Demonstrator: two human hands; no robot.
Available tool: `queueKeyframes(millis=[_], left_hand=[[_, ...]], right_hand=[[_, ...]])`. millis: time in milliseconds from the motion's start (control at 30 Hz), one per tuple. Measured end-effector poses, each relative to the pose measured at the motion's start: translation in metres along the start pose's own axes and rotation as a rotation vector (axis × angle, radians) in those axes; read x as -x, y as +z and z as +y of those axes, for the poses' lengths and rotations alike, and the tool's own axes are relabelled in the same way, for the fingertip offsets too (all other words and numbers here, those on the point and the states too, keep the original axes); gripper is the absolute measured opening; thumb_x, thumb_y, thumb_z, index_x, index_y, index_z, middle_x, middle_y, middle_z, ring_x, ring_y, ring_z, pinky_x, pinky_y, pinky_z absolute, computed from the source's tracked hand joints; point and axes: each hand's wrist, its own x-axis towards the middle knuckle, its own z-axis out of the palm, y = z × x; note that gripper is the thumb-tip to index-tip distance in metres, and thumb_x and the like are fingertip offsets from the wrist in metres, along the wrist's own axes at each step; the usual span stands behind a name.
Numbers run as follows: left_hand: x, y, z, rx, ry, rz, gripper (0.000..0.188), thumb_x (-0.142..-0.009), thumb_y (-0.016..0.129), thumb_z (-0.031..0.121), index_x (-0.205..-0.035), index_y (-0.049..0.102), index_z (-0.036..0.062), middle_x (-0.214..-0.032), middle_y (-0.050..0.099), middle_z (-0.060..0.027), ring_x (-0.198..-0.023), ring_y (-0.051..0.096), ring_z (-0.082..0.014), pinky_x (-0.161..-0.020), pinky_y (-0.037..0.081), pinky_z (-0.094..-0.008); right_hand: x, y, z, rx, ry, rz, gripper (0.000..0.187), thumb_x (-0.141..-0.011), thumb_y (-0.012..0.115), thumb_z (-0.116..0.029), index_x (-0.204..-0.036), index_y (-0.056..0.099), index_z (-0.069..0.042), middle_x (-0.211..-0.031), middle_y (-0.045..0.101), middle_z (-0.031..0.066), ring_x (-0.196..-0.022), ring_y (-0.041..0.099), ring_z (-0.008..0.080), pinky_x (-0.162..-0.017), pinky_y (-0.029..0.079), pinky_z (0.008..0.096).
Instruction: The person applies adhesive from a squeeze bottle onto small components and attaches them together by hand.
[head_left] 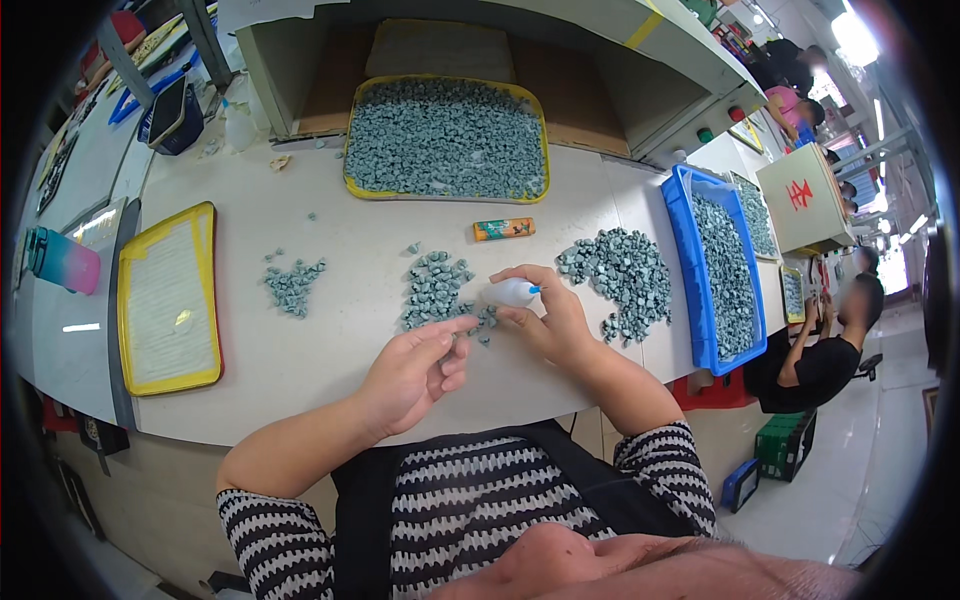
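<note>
My right hand grips a small white squeeze bottle with a blue tip, held tilted above the table. My left hand has its index finger stretched toward several loose blue-green pieces near the bottle, with the other fingers half curled; I see nothing held in it. Just beyond that fingertip lies a middle pile of small blue-green stone-like pieces. A larger pile of such pieces is right of my right hand, and a smaller pile is off to the left.
A yellow-rimmed tray full of pieces stands at the back, before an open shelf. An orange tube-shaped packet lies nearer. At right is a blue bin of pieces; at left, a yellow-edged tray and a bottle. A co-worker sits right.
</note>
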Motion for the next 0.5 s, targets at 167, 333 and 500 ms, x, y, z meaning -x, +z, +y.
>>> queueKeyframes(millis=[167,333,500], left_hand=[[-0.001,-0.001,-0.003,-0.021,0.054,-0.038,0.021,-0.094,0.043,0.011,-0.112,0.047,0.0009,-0.088,0.052,-0.0058,-0.066,0.041,-0.0093,-0.057,0.038,-0.0228],[-0.003,-0.005,-0.003,-0.057,0.088,-0.036,0.01,-0.095,0.044,0.014,-0.099,0.046,0.0059,-0.088,0.054,-0.0077,-0.064,0.041,-0.0091,-0.056,0.037,-0.0223],[-0.007,-0.013,-0.006,0.015,0.066,0.004,0.01,-0.096,0.043,0.016,-0.094,0.046,0.0062,-0.081,0.051,-0.0046,-0.062,0.037,-0.0078,-0.054,0.034,-0.0216]], right_hand=[[0.005,0.005,0.013,-0.091,-0.025,0.047,0.037,-0.082,0.063,-0.004,-0.112,0.042,-0.004,-0.106,0.058,0.0113,-0.103,0.056,0.0223,-0.089,0.043,0.0321],[0.002,-0.002,0.003,0.106,-0.192,0.094,0.041,-0.076,0.067,0.0,-0.111,0.045,-0.003,-0.094,0.061,0.0109,-0.101,0.057,0.0227,-0.087,0.044,0.032],[0.002,-0.006,0.004,0.149,-0.166,0.193,0.044,-0.068,0.074,-0.002,-0.106,0.053,-0.004,-0.091,0.062,0.0084,-0.089,0.06,0.0234,-0.082,0.045,0.0334]])
